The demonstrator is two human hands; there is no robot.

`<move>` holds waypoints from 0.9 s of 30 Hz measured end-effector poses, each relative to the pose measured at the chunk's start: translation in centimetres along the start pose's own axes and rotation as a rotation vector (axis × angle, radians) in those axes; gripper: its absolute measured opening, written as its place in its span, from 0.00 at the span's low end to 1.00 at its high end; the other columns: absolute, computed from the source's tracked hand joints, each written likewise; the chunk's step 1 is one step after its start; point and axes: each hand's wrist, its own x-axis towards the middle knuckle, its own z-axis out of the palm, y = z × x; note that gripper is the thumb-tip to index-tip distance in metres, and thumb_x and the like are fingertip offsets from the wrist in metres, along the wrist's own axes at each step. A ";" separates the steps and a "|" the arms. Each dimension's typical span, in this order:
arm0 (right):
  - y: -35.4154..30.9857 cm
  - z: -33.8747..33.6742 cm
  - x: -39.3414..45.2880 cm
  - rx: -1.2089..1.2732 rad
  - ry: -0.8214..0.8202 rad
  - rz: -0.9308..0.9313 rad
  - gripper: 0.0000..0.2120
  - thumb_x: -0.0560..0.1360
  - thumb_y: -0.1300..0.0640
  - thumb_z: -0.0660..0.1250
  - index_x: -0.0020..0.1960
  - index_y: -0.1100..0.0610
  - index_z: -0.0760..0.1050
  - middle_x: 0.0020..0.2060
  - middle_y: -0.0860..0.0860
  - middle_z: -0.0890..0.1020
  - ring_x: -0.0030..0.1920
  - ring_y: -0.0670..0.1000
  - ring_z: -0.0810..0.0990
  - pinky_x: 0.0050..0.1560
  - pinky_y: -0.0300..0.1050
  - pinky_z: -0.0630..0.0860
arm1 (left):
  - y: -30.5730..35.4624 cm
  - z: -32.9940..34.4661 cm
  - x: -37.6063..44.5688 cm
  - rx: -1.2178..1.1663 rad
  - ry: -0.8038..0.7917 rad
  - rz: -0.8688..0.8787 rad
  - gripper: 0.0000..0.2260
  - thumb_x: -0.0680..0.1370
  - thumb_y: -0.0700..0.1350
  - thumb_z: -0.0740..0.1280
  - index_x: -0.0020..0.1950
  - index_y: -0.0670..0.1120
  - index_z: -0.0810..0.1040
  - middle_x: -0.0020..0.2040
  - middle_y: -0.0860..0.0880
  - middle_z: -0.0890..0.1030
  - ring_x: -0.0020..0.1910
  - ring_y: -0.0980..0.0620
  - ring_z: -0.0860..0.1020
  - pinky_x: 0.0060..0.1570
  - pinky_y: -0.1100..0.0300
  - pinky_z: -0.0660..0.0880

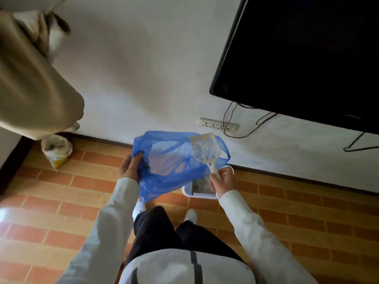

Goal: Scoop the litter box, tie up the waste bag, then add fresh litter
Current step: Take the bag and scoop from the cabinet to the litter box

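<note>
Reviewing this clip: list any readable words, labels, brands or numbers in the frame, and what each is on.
No text can be read anywhere.
TV: a faint mark on the lower bezel, too small and dark to read.
Yellow-bottomed bag by the wall: no legible print.
Blue bag, scoop, litter box: no markings visible.

Readable text: none.
Television [307, 58], above and beyond the right hand's grip: a faint mark on its lower bezel, too small to read.
</note>
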 end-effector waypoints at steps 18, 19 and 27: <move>0.0 -0.1 0.5 -0.181 -0.114 -0.023 0.13 0.72 0.52 0.68 0.52 0.53 0.68 0.42 0.56 0.82 0.42 0.59 0.81 0.46 0.55 0.81 | -1.3 -0.1 -4.6 -0.190 0.205 -0.048 0.03 0.73 0.40 0.69 0.41 0.46 0.81 0.31 0.53 0.82 0.32 0.52 0.80 0.35 0.63 0.77; 0.0 0.0 0.5 -0.180 -0.117 -0.022 0.13 0.73 0.52 0.68 0.52 0.54 0.68 0.42 0.57 0.82 0.41 0.59 0.81 0.46 0.55 0.81 | -1.4 -0.1 -4.7 -0.194 0.225 -0.056 0.03 0.73 0.40 0.69 0.41 0.46 0.81 0.31 0.52 0.82 0.33 0.51 0.79 0.36 0.61 0.76; 1.1 -1.4 2.6 -0.197 -0.199 -0.053 0.11 0.72 0.53 0.70 0.48 0.50 0.67 0.41 0.57 0.83 0.32 0.52 0.80 0.40 0.51 0.82 | -3.5 -0.5 -5.0 -0.261 0.335 -0.040 0.03 0.73 0.41 0.69 0.40 0.48 0.81 0.30 0.53 0.81 0.31 0.52 0.78 0.33 0.63 0.74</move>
